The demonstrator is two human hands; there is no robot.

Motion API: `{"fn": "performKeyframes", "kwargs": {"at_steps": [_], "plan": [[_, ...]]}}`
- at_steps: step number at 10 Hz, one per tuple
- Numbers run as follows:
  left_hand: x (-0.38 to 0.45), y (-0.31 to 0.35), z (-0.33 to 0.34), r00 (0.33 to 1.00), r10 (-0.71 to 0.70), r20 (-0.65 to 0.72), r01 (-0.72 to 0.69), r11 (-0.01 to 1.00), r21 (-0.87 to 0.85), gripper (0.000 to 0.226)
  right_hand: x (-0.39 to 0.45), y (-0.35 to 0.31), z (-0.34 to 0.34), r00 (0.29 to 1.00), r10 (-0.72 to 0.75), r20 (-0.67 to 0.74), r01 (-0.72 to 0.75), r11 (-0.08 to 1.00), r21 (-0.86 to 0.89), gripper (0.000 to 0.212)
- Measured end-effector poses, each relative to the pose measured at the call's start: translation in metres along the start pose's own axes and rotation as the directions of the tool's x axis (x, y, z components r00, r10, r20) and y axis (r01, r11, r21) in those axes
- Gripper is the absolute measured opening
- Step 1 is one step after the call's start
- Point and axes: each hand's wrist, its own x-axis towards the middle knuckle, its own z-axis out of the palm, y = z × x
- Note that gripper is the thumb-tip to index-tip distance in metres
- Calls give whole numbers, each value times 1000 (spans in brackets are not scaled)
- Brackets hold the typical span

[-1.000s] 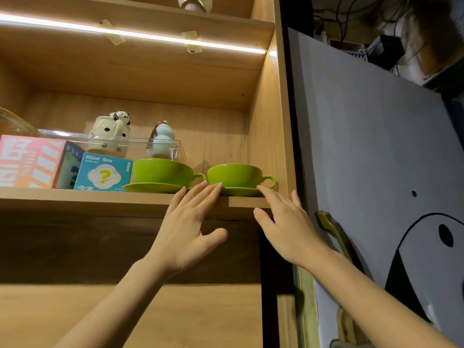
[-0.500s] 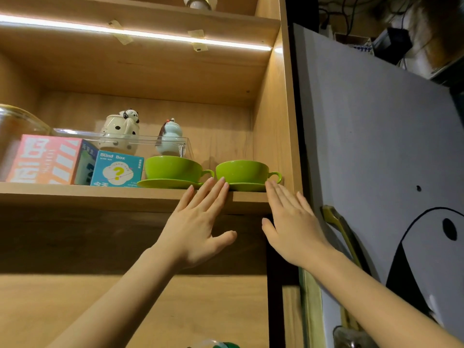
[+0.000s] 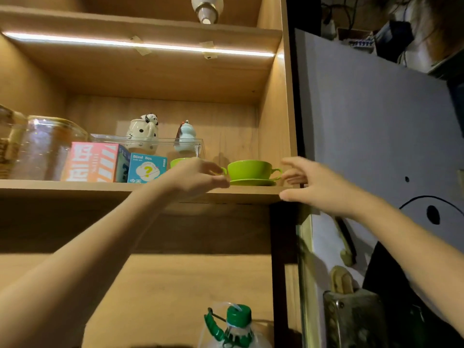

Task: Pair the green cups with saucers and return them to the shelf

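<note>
Left hand: the left hand (image 3: pixel 198 175) has risen from the shelf's front edge, where it lay flat half a second ago, and now sits in front of the left cup, fingers curled loosely; whether it touches the cup or saucer I cannot tell, since the hand is blurred.
Right hand: the right hand (image 3: pixel 319 184) has moved off the shelf edge to just right of the right cup's handle, fingers spread and holding nothing, thumb under the shelf's front corner.
Right cup: the right green cup (image 3: pixel 249 170) stands upright on its saucer (image 3: pixel 252 182) near the right end of the shelf (image 3: pixel 75 188), handle pointing right, as before.
Left cup: the left green cup (image 3: pixel 178 162) is on the same shelf, just left of the right one; only a strip of its rim shows above the left hand, where earlier it was in full view.
Left saucer: hidden behind the left hand.
View: the camera has dropped and pulled back; a glass jar (image 3: pixel 47 146) now shows at the far left and a green-capped bottle (image 3: pixel 234 325) at the bottom edge.
Cut off: the bottle's lower body runs out of frame, and the jar's left side is cropped.
Unchanged: the blue Blind Box carton (image 3: pixel 147 169) and pink box (image 3: pixel 91 162) stand left of the cups.
</note>
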Motion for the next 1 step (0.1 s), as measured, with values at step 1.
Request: {"fn": "performKeyframes", "kwargs": {"at_steps": [1], "plan": [[-26,-1,-7,987,43,-158,-62,991,-122,34,-63,-37,-22,947,-176,-267,227,958,176,71]]}}
